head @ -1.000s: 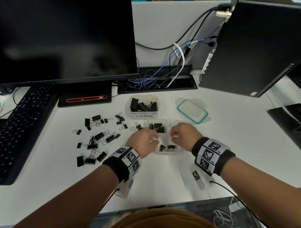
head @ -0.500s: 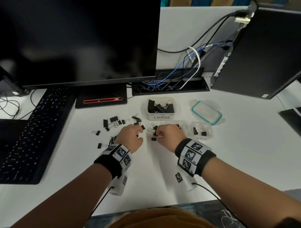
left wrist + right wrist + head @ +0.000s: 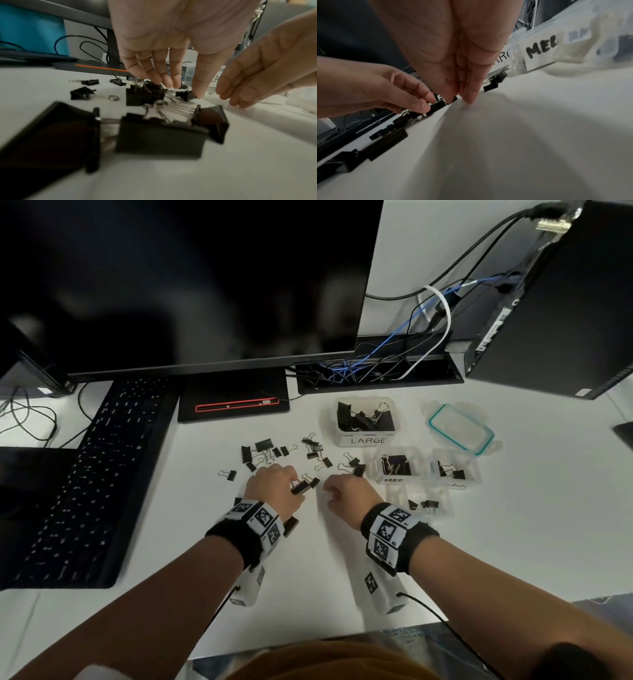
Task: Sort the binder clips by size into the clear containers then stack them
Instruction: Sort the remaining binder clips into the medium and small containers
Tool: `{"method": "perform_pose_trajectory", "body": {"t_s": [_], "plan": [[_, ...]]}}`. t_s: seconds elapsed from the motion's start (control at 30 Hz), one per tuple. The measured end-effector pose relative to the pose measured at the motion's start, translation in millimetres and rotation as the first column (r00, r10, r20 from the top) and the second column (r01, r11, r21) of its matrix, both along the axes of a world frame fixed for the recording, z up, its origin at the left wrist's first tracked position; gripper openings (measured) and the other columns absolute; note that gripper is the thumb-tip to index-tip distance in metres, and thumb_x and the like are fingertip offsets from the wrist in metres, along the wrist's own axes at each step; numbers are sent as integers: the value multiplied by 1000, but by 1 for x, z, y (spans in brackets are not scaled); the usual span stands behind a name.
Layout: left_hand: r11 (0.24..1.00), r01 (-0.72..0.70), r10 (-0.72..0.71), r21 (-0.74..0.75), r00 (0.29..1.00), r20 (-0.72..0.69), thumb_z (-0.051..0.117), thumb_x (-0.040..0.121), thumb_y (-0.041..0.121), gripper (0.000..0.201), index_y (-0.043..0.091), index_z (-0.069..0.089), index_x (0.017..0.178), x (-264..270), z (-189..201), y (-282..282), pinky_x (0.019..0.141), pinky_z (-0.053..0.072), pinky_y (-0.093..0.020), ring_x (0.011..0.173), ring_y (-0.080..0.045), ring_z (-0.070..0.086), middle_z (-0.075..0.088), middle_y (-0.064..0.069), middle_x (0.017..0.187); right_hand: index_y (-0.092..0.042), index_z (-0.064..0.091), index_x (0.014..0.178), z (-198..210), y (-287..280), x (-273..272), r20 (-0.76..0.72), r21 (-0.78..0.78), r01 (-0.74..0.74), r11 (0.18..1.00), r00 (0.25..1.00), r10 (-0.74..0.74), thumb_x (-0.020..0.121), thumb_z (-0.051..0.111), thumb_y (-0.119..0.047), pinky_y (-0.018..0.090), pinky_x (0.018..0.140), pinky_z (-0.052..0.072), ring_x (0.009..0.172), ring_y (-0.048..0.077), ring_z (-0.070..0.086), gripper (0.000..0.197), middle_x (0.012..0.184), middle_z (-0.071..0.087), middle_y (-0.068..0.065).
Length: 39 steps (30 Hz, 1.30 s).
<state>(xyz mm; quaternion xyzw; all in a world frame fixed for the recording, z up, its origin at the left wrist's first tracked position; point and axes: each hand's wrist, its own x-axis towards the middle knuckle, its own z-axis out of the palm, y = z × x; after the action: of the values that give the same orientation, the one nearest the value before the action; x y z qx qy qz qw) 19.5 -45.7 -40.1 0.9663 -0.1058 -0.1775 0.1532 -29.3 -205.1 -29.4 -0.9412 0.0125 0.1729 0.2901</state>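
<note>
Loose black binder clips (image 3: 274,451) of mixed sizes lie scattered on the white desk (image 3: 513,542). My left hand (image 3: 291,489) hovers over the near part of the pile and pinches one black clip (image 3: 301,487) between thumb and fingers; the pinched clip (image 3: 437,106) also shows in the right wrist view. My right hand (image 3: 329,494) is just to its right, fingers straight and held together, tips touching the desk beside a small clip (image 3: 453,100), holding nothing. The LARGE container (image 3: 368,440), the medium container (image 3: 397,479), a third container (image 3: 455,484) and a nearer small one (image 3: 442,508) each hold clips.
A teal-rimmed lid (image 3: 459,428) lies right of the LARGE container. A keyboard (image 3: 85,481) fills the left side, a monitor (image 3: 188,285) stands behind, and a cable tray (image 3: 376,371) and a computer tower (image 3: 565,302) are at the back right. Large clips (image 3: 159,135) lie under my left wrist.
Both hands have moved left, away from the small container to the loose clips. My left hand has taken hold of a clip. The head view has shifted left.
</note>
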Motion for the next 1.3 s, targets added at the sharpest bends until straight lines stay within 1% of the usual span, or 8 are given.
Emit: {"method": "perform_pose_trajectory", "body": {"t_s": [0.23,0.3,0.47,0.63,0.8,1.03,1.13,1.3], "plan": [[998,52,-52,19,998,31,62,82,37,28,22,63,105,2,-1,-1,91,44,-34,107,-20,51,57,-1,112,-19,45,136,-8,8,12,8,-30,-34,999,999,34,85,53,-7,33,89,45,103,29,55,53,116,51,13],[998,64,-64,5,998,22,62,83,34,25,21,62,104,2,-1,-1,90,44,-33,108,-21,49,56,-2,113,-18,50,131,-9,10,15,14,-64,-61,996,998,62,87,53,-9,33,89,45,103,29,55,45,116,51,13],[996,80,-80,-32,996,27,61,84,32,24,21,63,105,5,0,1,94,41,-33,112,-21,46,55,-2,114,-5,57,106,-9,14,19,51,-122,20,992,999,-14,87,53,-14,26,71,38,96,32,57,21,106,54,15],[994,36,-32,-103,999,41,60,83,26,17,19,60,99,4,4,2,92,42,-34,108,-22,47,54,-3,110,-2,56,106,-7,16,23,27,-174,54,983,998,-50,88,51,-17,30,77,43,98,31,57,24,108,57,17],[984,-17,18,-177,1000,3,59,85,23,18,18,60,102,2,7,0,81,49,-33,93,-20,58,63,-1,104,-2,57,110,-4,13,24,-28,-174,66,983,997,-72,87,49,-13,30,81,45,104,30,56,27,113,57,17],[958,-79,88,-276,996,20,57,90,22,24,14,57,113,-1,19,-17,88,47,-33,98,-20,58,62,-2,109,-6,56,103,14,-3,16,27,-85,100,991,995,-98,82,56,-13,28,69,41,85,23,52,22,101,63,12],[942,-48,71,-332,996,56,58,90,22,26,14,58,115,-4,26,-28,88,47,-32,99,-18,58,61,-3,112,-6,59,99,25,-18,10,86,-31,108,994,991,-105,80,57,-13,32,74,48,88,27,59,21,96,65,12],[913,-26,63,-407,995,77,61,87,19,18,17,60,105,-14,38,-54,83,43,-24,100,-14,58,62,3,104,-10,62,99,39,-54,-3,113,-17,118,993,987,-115,80,62,-18,26,73,45,89,26,61,21,95,67,9]]}}
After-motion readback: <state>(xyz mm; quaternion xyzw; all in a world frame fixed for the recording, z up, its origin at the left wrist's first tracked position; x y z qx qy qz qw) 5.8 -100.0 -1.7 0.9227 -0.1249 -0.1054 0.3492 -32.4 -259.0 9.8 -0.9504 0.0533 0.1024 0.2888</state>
